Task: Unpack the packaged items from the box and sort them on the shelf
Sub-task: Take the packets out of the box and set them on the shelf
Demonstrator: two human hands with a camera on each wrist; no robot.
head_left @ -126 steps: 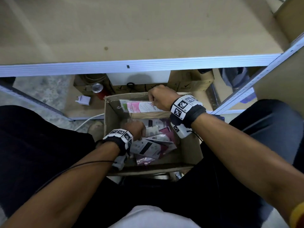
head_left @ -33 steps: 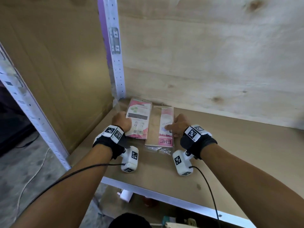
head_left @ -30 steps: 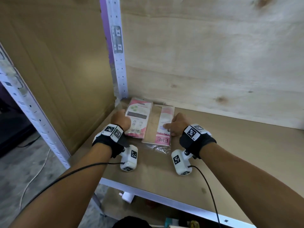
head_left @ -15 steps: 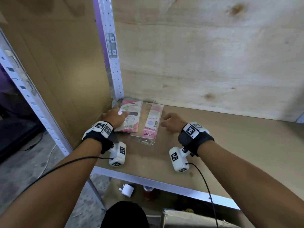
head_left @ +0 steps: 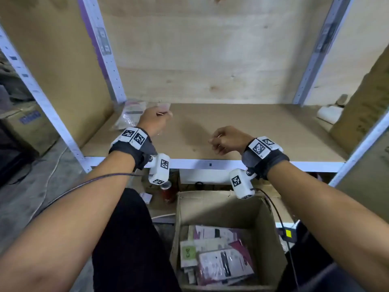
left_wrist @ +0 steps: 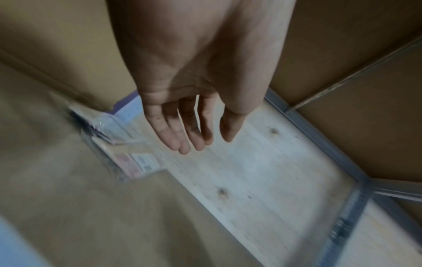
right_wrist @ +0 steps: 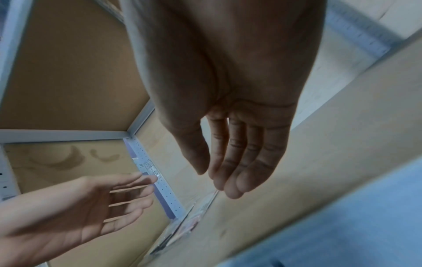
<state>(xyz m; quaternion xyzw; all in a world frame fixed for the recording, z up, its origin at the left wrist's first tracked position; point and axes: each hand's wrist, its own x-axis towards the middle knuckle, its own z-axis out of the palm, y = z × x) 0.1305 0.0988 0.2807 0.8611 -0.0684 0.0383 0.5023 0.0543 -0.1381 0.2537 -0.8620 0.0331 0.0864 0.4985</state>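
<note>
While two clear-wrapped packets lie flat side by side in the back left corner of the shelf, close against its perforated left rear post, both hands hang above the shelf board holding nothing. The left hand is over the board just in front of those packets, partly covering the right one in the head view; its wrist camera shows the fingers straight, slightly parted, the thumb apart, nothing between them. The right hand is nearer the shelf's front edge, about mid-width, well apart from the packets; its fingers are straight and pressed close together, thumb alongside, empty. Below the shelf's front rail sits the open cardboard box, and more packaged items lie stacked in its bottom, white and magenta cards in plastic. Under the shelf, left of the box, stands a red can beside a small white plug. At the shelf's far right end lies a white roll
</note>
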